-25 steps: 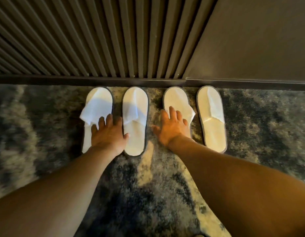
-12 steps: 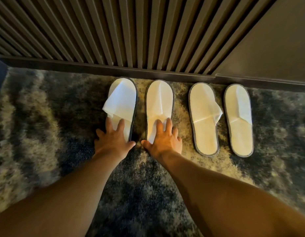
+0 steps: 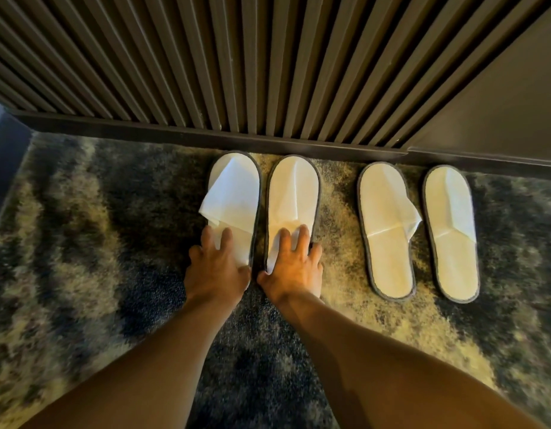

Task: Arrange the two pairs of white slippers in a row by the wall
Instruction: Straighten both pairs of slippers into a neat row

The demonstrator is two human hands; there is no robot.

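Observation:
Four white slippers with grey rims lie in a row on the carpet, toes at the wall's baseboard (image 3: 206, 133). My left hand (image 3: 213, 270) rests flat on the heel of the far-left slipper (image 3: 234, 193), whose upper flap is folded askew. My right hand (image 3: 294, 267) lies flat, fingers spread, on the heel of the second slipper (image 3: 294, 193). The third slipper (image 3: 385, 236) and the fourth slipper (image 3: 452, 236) sit untouched to the right, a wider gap separating them from the left pair.
A dark slatted wall panel (image 3: 237, 57) rises behind the slippers, with a plain dark panel (image 3: 500, 97) at the right. The floor is a mottled grey and beige carpet (image 3: 97, 243). A darker floor strip (image 3: 2, 156) shows at the far left.
My right hand has moved left from the third slipper's heel onto the second slipper's heel. My left hand stays on the far-left slipper. The view has shifted left.

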